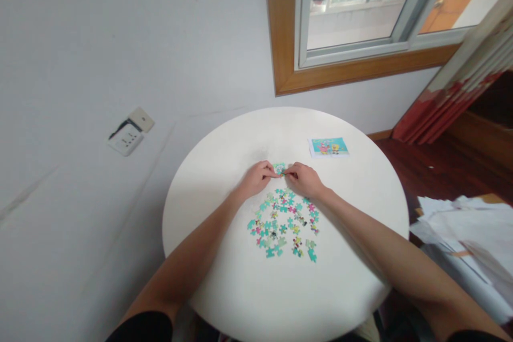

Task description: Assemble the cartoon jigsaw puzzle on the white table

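Two hands (257, 178) (305, 179) at puzzle pieces (279, 168), illegible lettering (320, 141) on the card (335, 147)

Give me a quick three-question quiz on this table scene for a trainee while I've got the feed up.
1. True or false: most of the loose puzzle pieces lie nearer the person than both hands.
2. The picture card lies: A) under the loose pieces; B) beyond the right hand; C) beyond the left hand.
3. What is between the two hands' fingertips?

Key: 1. True. 2. B. 3. A small group of puzzle pieces; too small to tell if joined.
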Tool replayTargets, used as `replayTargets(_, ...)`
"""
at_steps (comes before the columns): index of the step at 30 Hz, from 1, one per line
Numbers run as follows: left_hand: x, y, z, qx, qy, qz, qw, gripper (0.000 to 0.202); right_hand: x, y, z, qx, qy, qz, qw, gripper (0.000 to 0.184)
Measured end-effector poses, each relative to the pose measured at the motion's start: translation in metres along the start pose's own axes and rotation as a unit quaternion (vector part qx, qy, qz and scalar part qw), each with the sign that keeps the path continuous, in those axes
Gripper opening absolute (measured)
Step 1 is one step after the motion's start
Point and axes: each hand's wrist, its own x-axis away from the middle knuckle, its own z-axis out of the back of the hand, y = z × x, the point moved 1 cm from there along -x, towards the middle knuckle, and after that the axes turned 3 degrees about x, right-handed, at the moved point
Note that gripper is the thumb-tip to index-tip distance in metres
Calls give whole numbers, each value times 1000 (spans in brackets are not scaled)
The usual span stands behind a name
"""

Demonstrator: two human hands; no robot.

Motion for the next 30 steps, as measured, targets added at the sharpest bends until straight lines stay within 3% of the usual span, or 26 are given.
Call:
replayTargets(10,0,3,1,-5,5,14,1000,44,0,-1,2,-2,-3,-6,1000,32)
replayTargets(14,-2,7,1,14,47,36,998,45,3,-8,6,-35,21,-5,999,29)
replayTargets(17,-3,9,2,31,90,63,993,42,15,-32,7,-93,37,87,991,23)
replayTargets(20,-3,10,2,40,108,77,990,38,34,-66,1,-122,-10,229,966,15)
replayTargets(22,-4,10,1,43,113,82,989,36,45,-84,-6,-108,-42,283,952,14)
replayTargets(25,-4,8,0,48,118,81,989,34,53,-98,-19,-65,-68,321,942,14)
replayTargets(30,-4,7,-1,48,117,77,989,33,55,-99,-32,3,-74,327,942,14)
